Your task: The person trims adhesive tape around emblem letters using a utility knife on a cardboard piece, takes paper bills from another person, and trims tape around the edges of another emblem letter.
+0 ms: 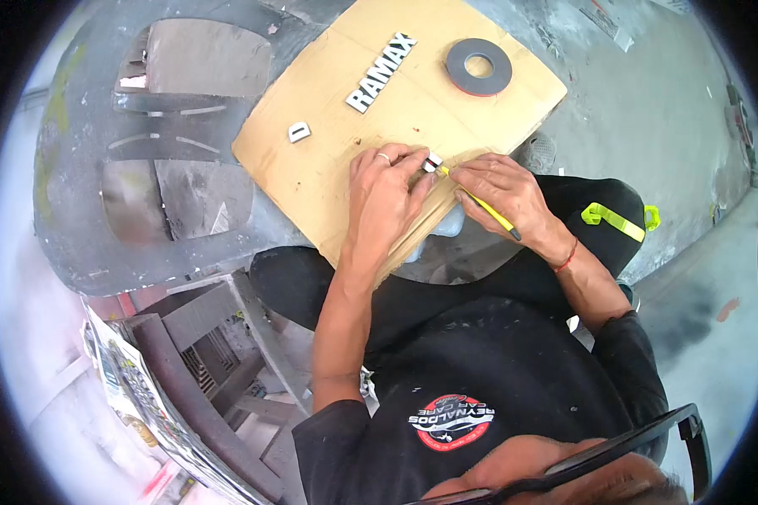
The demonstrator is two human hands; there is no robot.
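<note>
My left hand (386,194) holds a small white and black letter piece (432,162) between its fingertips at the near edge of the cardboard (328,93). In my right hand (509,198) is a slim yellow cutter (493,214), its tip touching or very close to the piece. A white letter D (299,132) lies to the left on the cardboard. Farther back, joined white letters reading RAMAX (381,73) lie at a slant. A roll of dark grey tape (478,67) with a red edge rests flat at the upper right.
The cardboard lies on a grey, dusty panel with cut-out openings (185,109). A bright yellow-green strap (619,220) lies over the dark-clothed leg at the right. Papers (143,396) and a metal frame (244,345) stand at the lower left.
</note>
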